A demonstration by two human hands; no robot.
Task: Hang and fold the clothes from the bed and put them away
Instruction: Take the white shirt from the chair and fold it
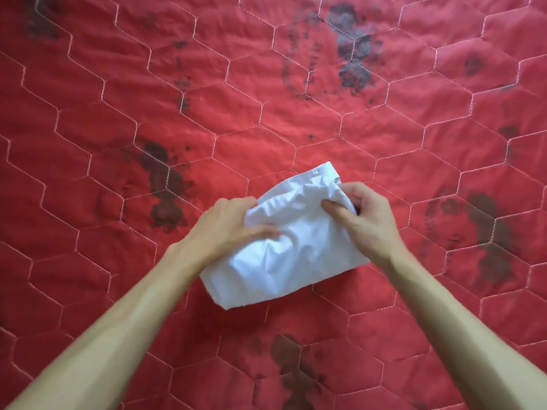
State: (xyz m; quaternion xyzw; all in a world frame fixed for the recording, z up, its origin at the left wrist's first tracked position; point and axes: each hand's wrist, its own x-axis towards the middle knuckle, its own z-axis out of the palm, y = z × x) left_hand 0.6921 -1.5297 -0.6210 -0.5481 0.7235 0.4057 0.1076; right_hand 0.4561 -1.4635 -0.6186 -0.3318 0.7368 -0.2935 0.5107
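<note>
Both bare forearms reach in from the near corners and converge at centre, over the bed.

Left hand point(228, 223): palm down, on the left side of the cloth point(284, 250). Thumb lies flat along the top of the fabric, pointing right. Fingers curl over the left edge and pinch it; the hand is clamped on the cloth.

Right hand point(367, 217): on the cloth's far right corner. Thumb presses into the folds from above, fingers wrap round the edge. Also clamped on the cloth. The two hands sit apart, with a bunched stretch of fabric between them.

Hidden or unclear: fingertips of both hands are tucked behind or under the fabric. Underside of the cloth not visible. Whether the near end rests on the bed or hangs just above it, I cannot tell. What kind of garment it is cannot be made out. Forearms are slightly blurred and cut off by the near frame edge.

Cloth: white, plain, thin-looking, folded into a rough oblong lying on a diagonal from near left to far right. Middle is crumpled and puffed; a hem shows at the far end.

Quilt point(177, 113): red, stitched in pale hexagons, with dark printed patches scattered about. It fills the whole view.
</note>
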